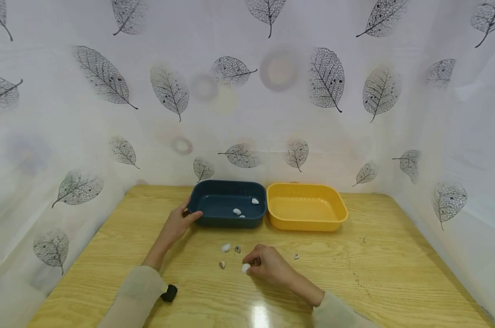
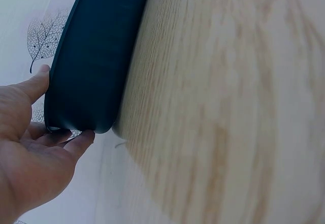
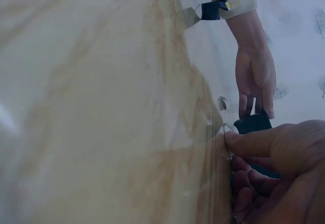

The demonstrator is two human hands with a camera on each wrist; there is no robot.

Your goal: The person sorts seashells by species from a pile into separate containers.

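Observation:
My left hand [image 1: 176,225] grips the left end of a dark blue plastic tray [image 1: 227,222], thumb at the rim and fingers against the end wall; the left wrist view shows this hand [image 2: 38,153] up close. Several small white shells [image 1: 237,212] lie inside that tray. Low over the table, my right hand [image 1: 272,266] pinches a white shell [image 1: 245,268] between thumb and fingertips. Left of it lie another white shell [image 1: 226,247], a small grey shell [image 1: 237,249] and a small brownish shell [image 1: 222,264]. In the right wrist view, the right hand [image 3: 284,168] partly hides the tray.
A yellow plastic tray [image 1: 308,225] stands against the right end of the blue one. One small shell-like piece [image 1: 296,256] lies right of my right hand on the wooden table [image 1: 395,273]. A leaf-print curtain [image 1: 247,114] hangs behind and on both sides.

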